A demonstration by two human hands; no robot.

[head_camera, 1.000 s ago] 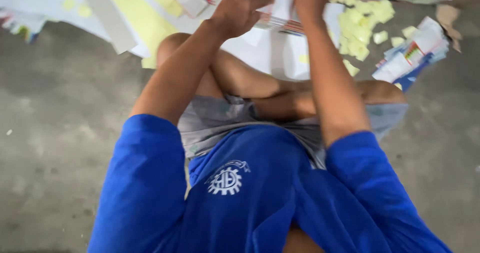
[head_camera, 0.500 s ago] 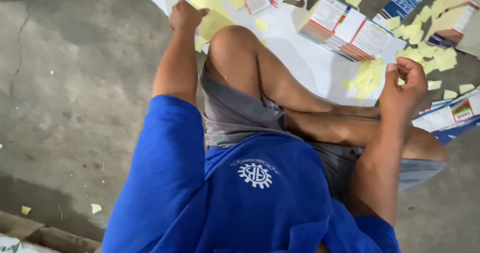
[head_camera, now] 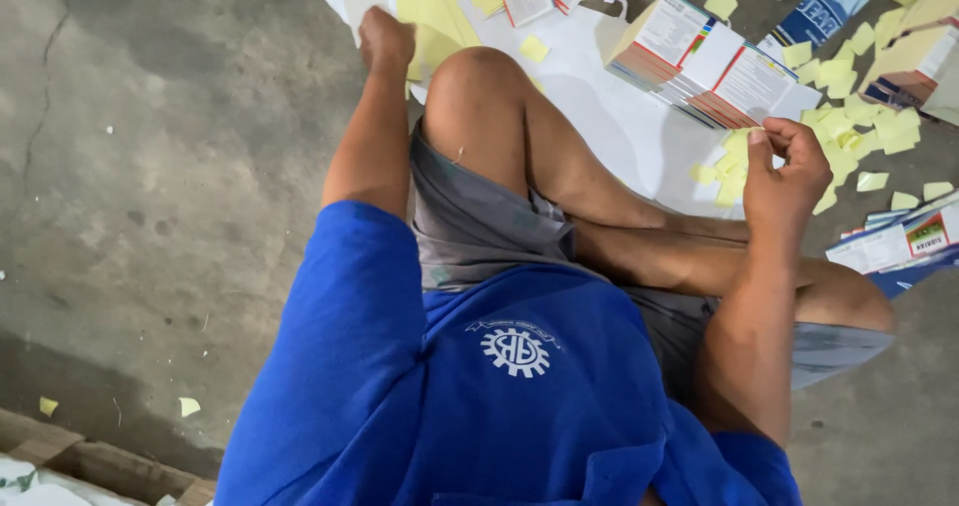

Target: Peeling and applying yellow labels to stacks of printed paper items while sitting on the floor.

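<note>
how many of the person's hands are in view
2. The left hand is closed on the floor beside yellow paper. The right hand is curled above small yellow slips, right of the crossed legs.

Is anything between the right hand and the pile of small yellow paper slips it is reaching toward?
Nothing visible does. The right hand is curled right at the edge of the yellow slips on the white sheet, its fingertips seeming to pinch one. The stack of booklets lies beyond the slips, not in the way.
</note>
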